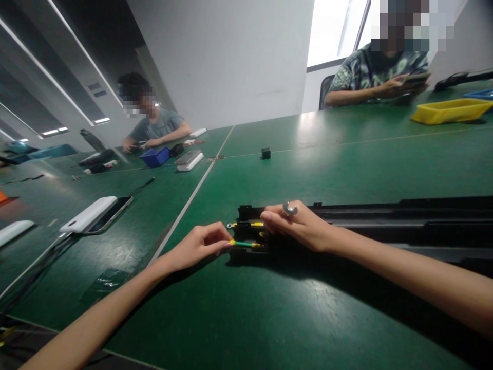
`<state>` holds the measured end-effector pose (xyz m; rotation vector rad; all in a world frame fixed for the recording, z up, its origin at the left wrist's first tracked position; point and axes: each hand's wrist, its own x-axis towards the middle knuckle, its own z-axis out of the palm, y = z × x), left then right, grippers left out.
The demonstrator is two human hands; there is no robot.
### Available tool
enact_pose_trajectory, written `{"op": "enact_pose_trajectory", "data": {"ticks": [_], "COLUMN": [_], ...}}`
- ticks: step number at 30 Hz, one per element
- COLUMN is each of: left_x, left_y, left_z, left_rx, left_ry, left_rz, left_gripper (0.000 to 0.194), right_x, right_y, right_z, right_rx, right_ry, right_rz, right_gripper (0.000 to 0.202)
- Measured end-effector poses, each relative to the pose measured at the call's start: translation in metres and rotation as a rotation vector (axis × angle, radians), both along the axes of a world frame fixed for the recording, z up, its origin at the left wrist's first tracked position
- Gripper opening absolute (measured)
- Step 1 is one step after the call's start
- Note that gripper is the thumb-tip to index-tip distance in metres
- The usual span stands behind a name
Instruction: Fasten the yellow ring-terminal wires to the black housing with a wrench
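Note:
My left hand (206,240) pinches the yellow end of a short green-and-yellow wire (244,244) between thumb and finger. The wire's other end reaches into the near end of a long black rail-shaped housing (370,211). My right hand (295,226), with a silver ring on one finger, is closed over that end of the housing. Whatever its fingertips hold is hidden behind the hand. Just left of it, a yellow-sleeved ring terminal (231,225) sticks out past the housing's end.
Left on the green table (292,313) lie a white power bank (89,213) and a phone (113,215) with cables. A small black block (265,153) sits further back. Beyond are a blue bin (156,156), a yellow tray (450,111) and two seated people.

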<state>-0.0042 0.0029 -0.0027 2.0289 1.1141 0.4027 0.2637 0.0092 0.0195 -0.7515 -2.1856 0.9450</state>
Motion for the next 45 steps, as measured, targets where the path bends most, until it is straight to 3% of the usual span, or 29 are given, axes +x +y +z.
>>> {"op": "enact_pose_trajectory", "data": {"ticks": [33,45], "left_x": [-0.0013,-0.0014], "left_y": [0.0002,0.0012], "left_z": [-0.0012,-0.0021], "left_rx": [-0.004,-0.031], "left_ry": [-0.013,-0.034], "left_rz": [-0.012,-0.013], "left_gripper": [0.016,0.016], "right_x": [0.0015,0.0000], "right_y": [0.0006,-0.0025], "right_z": [-0.0001,0.0021], "right_rx": [-0.044,-0.091], "right_ry": [-0.027,0.023], "right_rz": [0.053,0.064], "right_gripper": [0.042,0.050]}}
